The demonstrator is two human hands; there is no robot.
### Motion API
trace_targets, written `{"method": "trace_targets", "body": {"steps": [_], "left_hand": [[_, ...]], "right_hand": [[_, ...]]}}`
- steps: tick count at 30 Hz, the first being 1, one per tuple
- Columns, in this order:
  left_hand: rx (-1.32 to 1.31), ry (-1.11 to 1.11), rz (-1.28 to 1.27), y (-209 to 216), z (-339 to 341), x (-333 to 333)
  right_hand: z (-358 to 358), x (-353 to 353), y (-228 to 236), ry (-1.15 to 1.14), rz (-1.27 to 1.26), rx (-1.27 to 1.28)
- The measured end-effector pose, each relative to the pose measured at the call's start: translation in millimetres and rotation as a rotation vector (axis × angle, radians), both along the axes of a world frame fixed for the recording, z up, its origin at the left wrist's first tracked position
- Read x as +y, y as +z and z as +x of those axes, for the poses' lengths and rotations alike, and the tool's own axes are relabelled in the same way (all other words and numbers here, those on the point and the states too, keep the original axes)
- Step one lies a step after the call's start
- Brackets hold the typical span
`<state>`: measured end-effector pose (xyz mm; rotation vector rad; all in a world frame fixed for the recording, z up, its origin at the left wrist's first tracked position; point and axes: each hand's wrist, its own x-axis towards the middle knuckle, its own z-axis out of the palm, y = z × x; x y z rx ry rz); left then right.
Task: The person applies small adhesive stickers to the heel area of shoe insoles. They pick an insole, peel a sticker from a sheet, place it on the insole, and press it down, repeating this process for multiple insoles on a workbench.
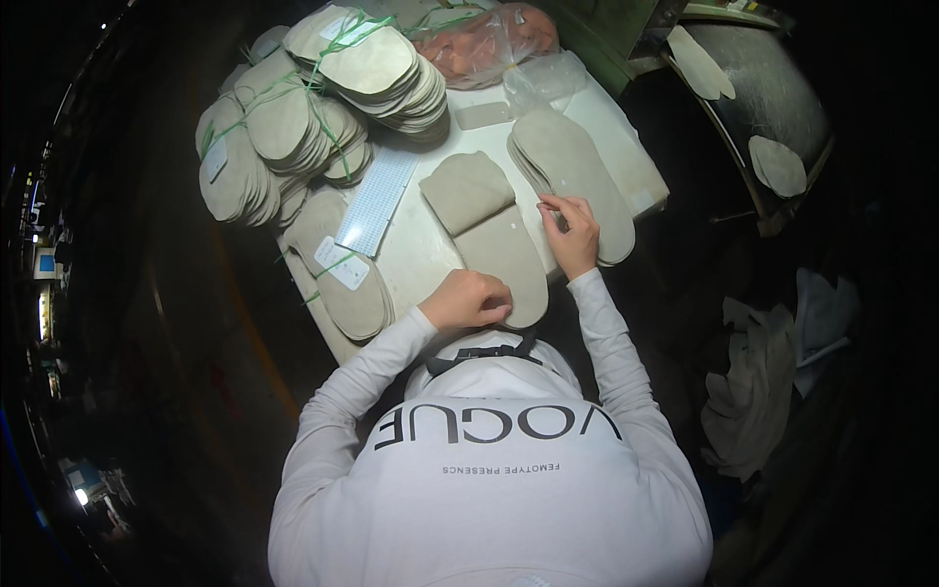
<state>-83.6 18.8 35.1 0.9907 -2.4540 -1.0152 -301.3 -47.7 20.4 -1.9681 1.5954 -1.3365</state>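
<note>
A beige insole-shaped piece point(509, 259) lies on the white table in front of me, with another, folded-looking piece point(469, 191) over its far part. My left hand point(468, 298) is curled closed at the near left edge of the lower piece; whatever its fingertips hold is hidden. To the right rests a stack of similar insole pieces point(577, 181). My right hand point(572, 235) is beside that stack's left edge, thumb and forefinger drawn into a pinch. Anything between them is too small to make out.
Bundles of insole pieces point(279, 127) tied with green string fill the table's point(416, 245) far left. A labelled bundle point(342, 264) and a blue-white dotted sheet point(377, 201) lie left. Behind sits a clear bag point(489, 44) of orange-brown material. Loose pieces point(778, 166) rest on machinery at right.
</note>
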Motion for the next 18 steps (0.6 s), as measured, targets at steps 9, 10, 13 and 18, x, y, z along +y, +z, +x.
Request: {"method": "trace_targets", "body": {"steps": [9, 10, 13, 18], "left_hand": [[-0.075, -0.215, -0.135, 6.4, 4.1, -8.5], [-0.087, -0.187, -0.147, 3.4, 2.6, -4.7], [-0.114, -0.163, -0.13, -2.9, 1.6, 0.1], [0.0, -0.059, 0.004, 3.0, -0.4, -3.2]], "right_hand": [[-4.0, 4.8, -5.9, -0.003, -0.007, 0.011], [-4.7, 6.6, -6.9, 0.001, 0.019, 0.007], [-6.9, 10.3, -9.4, -0.005, 0.055, -0.007], [-8.7, 11.8, -10.9, -0.013, 0.064, -0.015]]}}
